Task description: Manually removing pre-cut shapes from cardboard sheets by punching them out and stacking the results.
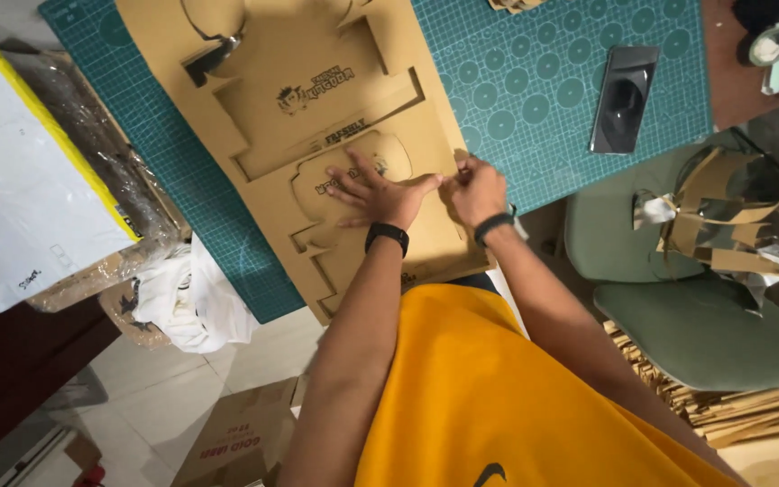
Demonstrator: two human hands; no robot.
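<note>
My left hand (373, 191) lies flat, fingers spread wide, pressing down on a cardboard sheet (317, 135) that covers the left half of a green cutting mat (570, 99). It grips nothing; it only pins the sheet. My right hand (476, 188) is curled just beside it, at the sheet's right edge, thumbs of both hands nearly touching. Its fingers are closed in, but I cannot tell whether they pinch the cardboard or a small tool.

The sheet already bears several stepped cut-outs and dark printing, and its near end hangs over the mat's near edge, towards my yellow shirt (498, 397). A phone (624, 97) rests on the mat to the right, well apart from my hands.

The risk, as I judge it: with the sheet overhanging, it could slide or buckle if the left palm eases off, and the thin strips between the cut-outs look likely to tear or crease under a sideways pull. If a blade is in my right hand, the left thumb sits very close to it.
</note>
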